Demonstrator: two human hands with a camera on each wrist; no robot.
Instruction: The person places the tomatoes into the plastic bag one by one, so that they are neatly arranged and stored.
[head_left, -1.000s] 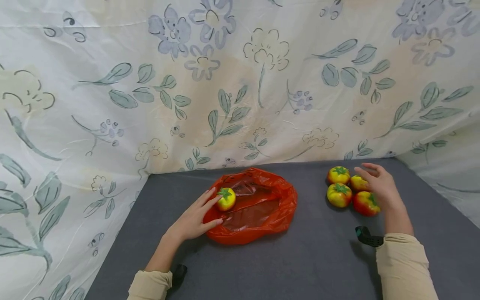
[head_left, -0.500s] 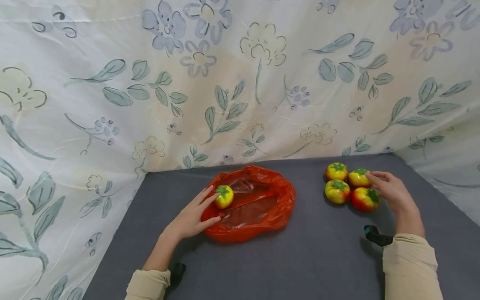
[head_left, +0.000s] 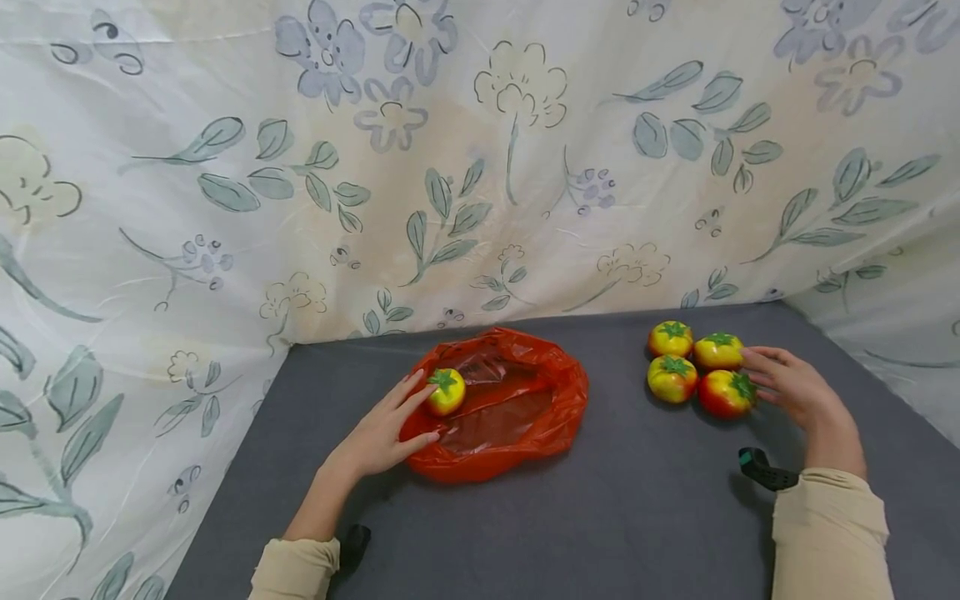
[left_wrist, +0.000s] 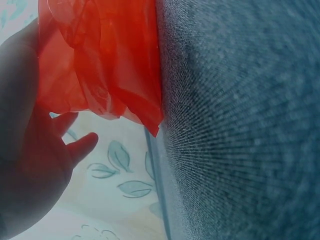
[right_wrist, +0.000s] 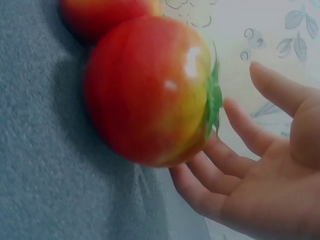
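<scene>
A red plastic bag (head_left: 502,468) lies with its mouth spread wide on the dark table. One yellow tomato (head_left: 447,395) with a green star-shaped top sits inside, by its left wall. My left hand (head_left: 375,435) rests over the bag's left rim, fingers spread and fingertips close to that tomato. Over at the right, my right hand (head_left: 801,390) has relaxed fingers alongside a red-yellow tomato (head_left: 723,397) and holds nothing. In the right wrist view, the fingertips (right_wrist: 192,187) are right at the side of this tomato (right_wrist: 145,95).
Against the red-yellow tomato cluster a back-right tomato (head_left: 717,353), a back-left one (head_left: 670,340) and a front-left one (head_left: 671,381). Dark grey cloth (head_left: 570,533) covers the table. A floral curtain (head_left: 480,167) stands behind it.
My right hand has drawn back from over the cluster to its right side, uncovering the back-right tomato. The left hand keeps its place on the bag. The head view has shifted slightly.
</scene>
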